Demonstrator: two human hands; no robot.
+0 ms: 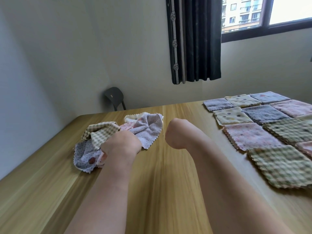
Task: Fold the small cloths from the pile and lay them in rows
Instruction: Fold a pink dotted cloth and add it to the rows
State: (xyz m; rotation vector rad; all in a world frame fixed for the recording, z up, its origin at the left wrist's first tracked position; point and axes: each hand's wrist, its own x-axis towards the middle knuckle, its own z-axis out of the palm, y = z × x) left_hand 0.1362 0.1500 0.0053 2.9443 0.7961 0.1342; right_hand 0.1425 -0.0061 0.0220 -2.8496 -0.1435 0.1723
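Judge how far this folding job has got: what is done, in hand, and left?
Done: folded cloths lie in neat rows on the right of the table. In hand: the left hand is down on the crumpled pile, fingers hidden; the right hand hovers beside it, holding nothing visible. Left: several unfolded cloths in that pile.

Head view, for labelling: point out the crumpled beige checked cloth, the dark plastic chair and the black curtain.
crumpled beige checked cloth point(101, 131), head view, its top fold.
dark plastic chair point(114, 95), head view, its backrest.
black curtain point(199, 39), head view, its middle.
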